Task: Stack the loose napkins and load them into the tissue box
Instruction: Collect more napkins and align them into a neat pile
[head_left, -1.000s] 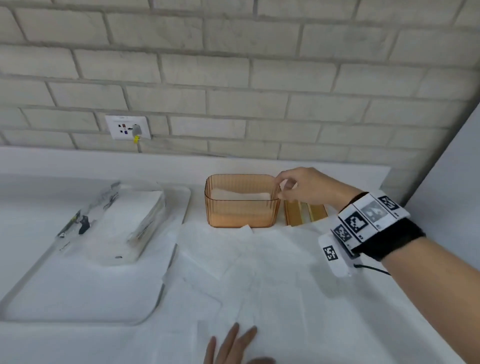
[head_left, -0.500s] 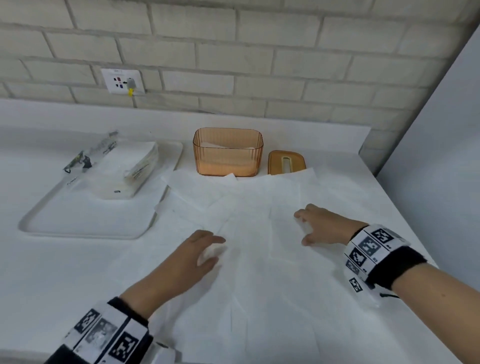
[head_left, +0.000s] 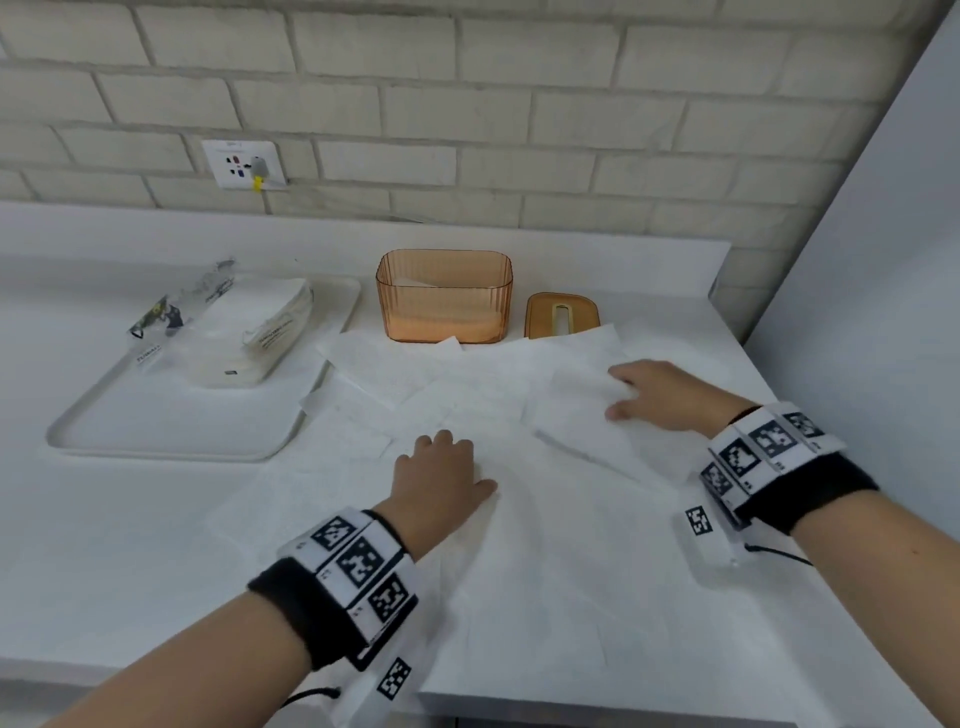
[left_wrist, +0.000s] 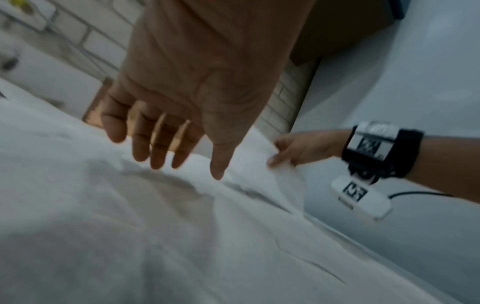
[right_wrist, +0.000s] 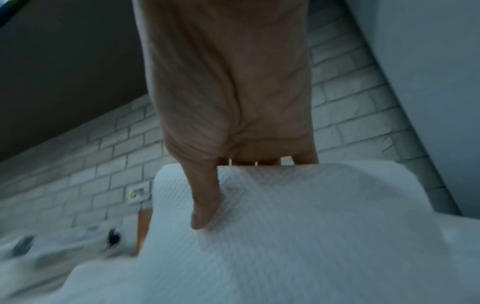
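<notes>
Several loose white napkins (head_left: 467, 395) lie overlapping across the white counter in front of an orange see-through tissue box (head_left: 444, 296), which stands open at the back with white paper showing inside. Its orange slotted lid (head_left: 563, 314) lies flat to the right of it. My right hand (head_left: 639, 392) pinches the right edge of one napkin (head_left: 576, 410), thumb on top and fingers underneath (right_wrist: 205, 205), and that edge is lifted off the pile. My left hand (head_left: 439, 457) is over the middle of the napkins, fingers relaxed and pointing down (left_wrist: 166, 148), holding nothing.
A pale tray (head_left: 156, 431) at the left carries an opened plastic pack of napkins (head_left: 234, 332). A brick wall with a socket (head_left: 244, 163) runs behind the counter. A grey panel (head_left: 883, 260) bounds the right side. The counter's front edge (head_left: 571, 701) is near my forearms.
My right hand left the tissue box, came down to the napkins and lifted one by its edge. My left hand moved forward over the pile's middle.
</notes>
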